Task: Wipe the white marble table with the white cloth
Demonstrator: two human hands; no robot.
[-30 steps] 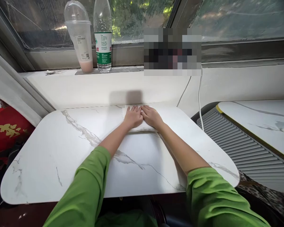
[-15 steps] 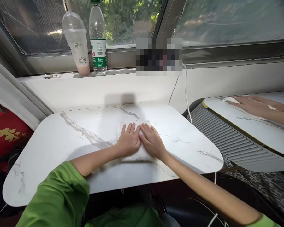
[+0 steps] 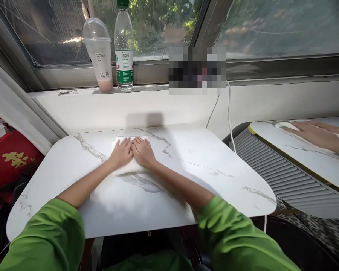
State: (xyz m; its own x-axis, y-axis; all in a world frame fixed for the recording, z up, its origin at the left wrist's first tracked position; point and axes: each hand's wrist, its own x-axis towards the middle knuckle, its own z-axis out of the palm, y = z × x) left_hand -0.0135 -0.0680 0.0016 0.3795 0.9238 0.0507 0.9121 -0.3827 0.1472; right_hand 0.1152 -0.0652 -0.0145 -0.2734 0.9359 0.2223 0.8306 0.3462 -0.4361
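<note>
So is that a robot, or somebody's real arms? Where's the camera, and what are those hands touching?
Those are real arms! You see a person's two bare hands coming out of green sleeves, not a machine. The camera is worn on the person's head, so it looks forward and down, nearly as their own eyes would.

The left hand and right hand lie flat, side by side, on a white cloth, with fingers stretched out. They press on it rather than grip it. The cloth lies on a white table with grey streaks.

Behind, by the window, stand a cup and a bottle. The hand at the far right belongs to somebody else.
</note>
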